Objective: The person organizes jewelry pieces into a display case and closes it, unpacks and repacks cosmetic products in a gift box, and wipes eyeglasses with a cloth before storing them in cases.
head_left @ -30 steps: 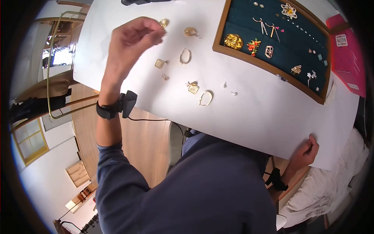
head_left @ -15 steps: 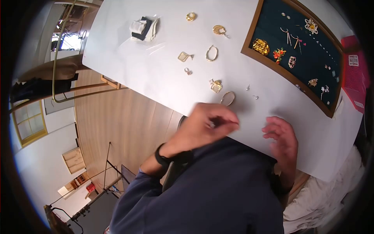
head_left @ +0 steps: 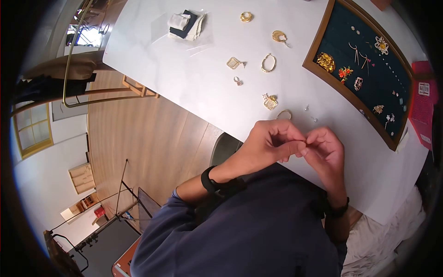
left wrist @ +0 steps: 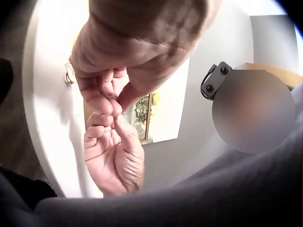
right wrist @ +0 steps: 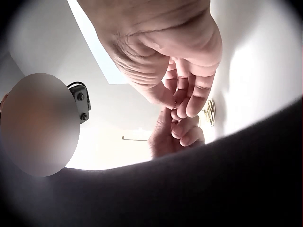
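Above the near table edge, the left hand [head_left: 272,144] and right hand [head_left: 326,154] meet at their fingertips. Both pinch a tiny piece, mostly hidden between thumbs and index fingers; what it is cannot be told. In the left wrist view, the left hand [left wrist: 137,52] is above the right hand [left wrist: 114,163]. The right wrist view has the right hand [right wrist: 165,47] above the left hand [right wrist: 173,139], tips touching. Just beyond the hands lie a gold hoop [head_left: 290,112], partly covered, a square gold earring [head_left: 271,102] and two small studs [head_left: 306,107].
More gold jewellery, including an oval hoop [head_left: 268,63] and a diamond-shaped earring [head_left: 234,63], lies farther back. Folded cloths [head_left: 187,25] on clear plastic are at back left. At right stand a wood-framed jewellery tray [head_left: 339,90] and a pink box [head_left: 422,113].
The left hand has come from the far left of the table down to the near edge. The right hand has lifted from the right corner and moved left to meet it. The head view has shifted.
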{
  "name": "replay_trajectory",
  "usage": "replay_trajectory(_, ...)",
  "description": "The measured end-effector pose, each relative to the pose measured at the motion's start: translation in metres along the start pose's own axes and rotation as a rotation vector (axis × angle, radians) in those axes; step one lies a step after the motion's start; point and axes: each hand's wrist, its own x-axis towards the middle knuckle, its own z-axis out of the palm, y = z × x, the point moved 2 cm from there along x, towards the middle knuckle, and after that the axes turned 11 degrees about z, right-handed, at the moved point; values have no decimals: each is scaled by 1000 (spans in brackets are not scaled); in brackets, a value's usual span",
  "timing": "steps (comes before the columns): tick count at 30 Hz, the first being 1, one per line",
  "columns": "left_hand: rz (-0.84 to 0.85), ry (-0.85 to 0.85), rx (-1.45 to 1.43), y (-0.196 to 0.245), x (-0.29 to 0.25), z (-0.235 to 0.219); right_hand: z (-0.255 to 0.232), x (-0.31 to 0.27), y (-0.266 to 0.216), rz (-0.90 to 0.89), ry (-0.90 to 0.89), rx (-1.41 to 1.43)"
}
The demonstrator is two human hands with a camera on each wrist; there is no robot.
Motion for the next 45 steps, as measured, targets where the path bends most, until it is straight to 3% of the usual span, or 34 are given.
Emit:
replay_trajectory(1, -1, 2, -2, 3, 0, -2, 0, 1, 1, -6, 11, 9)
replay_trajectory(3, 73, 34, 265, 10, 0, -9, -1, 3, 0, -11, 24, 15)
replay_trajectory(5, 432, 225, 682, 22, 5, -35, -5, 3, -5, -44, 39, -7)
replay_trajectory(6, 451, 287, 851, 34, 7, -53, -7, 3, -7, -49, 45, -12)
replay_trajectory(7, 602, 326, 1139, 37, 9, -72, -9, 2, -9, -32, 68, 27)
replay_trajectory(10, 630, 272, 1444, 49, 14, -91, -17, 0, -10, -16, 120, 105)
replay_trajectory(16, 551, 146, 1389, 48, 21, -106, -35, -7, -4, -60, 108, 191)
replay_trajectory(18, 520, 203, 1297, 52, 24, -107, -42, -14, -4, -64, 151, 194)
replay_trajectory(20, 520, 215, 1177, 59, 32, -114, -54, -26, -1, -64, 228, 173)
replay_trajectory(23, 376, 174, 909, 92, 61, -103, -73, -52, 13, -142, 359, 140)
replay_trajectory(25, 347, 107, 917, 118, 103, -92, -84, -71, 23, -206, 491, 134)
replay_trajectory(26, 449, -26, 911, 128, 128, -82, -87, -80, 29, -210, 490, 134)
replay_trajectory(27, 503, -171, 1036, 136, 154, -75, -92, -91, 34, -286, 607, 45)
replay_trajectory(30, 692, -451, 1055, 138, 236, -53, -103, -120, 54, -435, 858, -108)
replay_trajectory(31, 697, -450, 1042, 134, 257, -43, -106, -128, 61, -501, 992, -179)
replay_trajectory(32, 698, -455, 1045, 130, 276, -35, -108, -132, 69, -503, 994, -173)
replay_trajectory(34, 667, -467, 1228, 121, 300, -17, -112, -142, 81, -514, 1196, -137)
replay_trajectory(37, 672, -409, 1360, 110, 312, 7, -104, -141, 77, -498, 1292, -200)
replay_trajectory(43, 847, -404, 1400, 86, 322, 5, -104, -135, 74, -504, 1292, -326)
replay_trajectory(45, 821, -388, 1422, 82, 319, 2, -103, -135, 72, -501, 1288, -338)
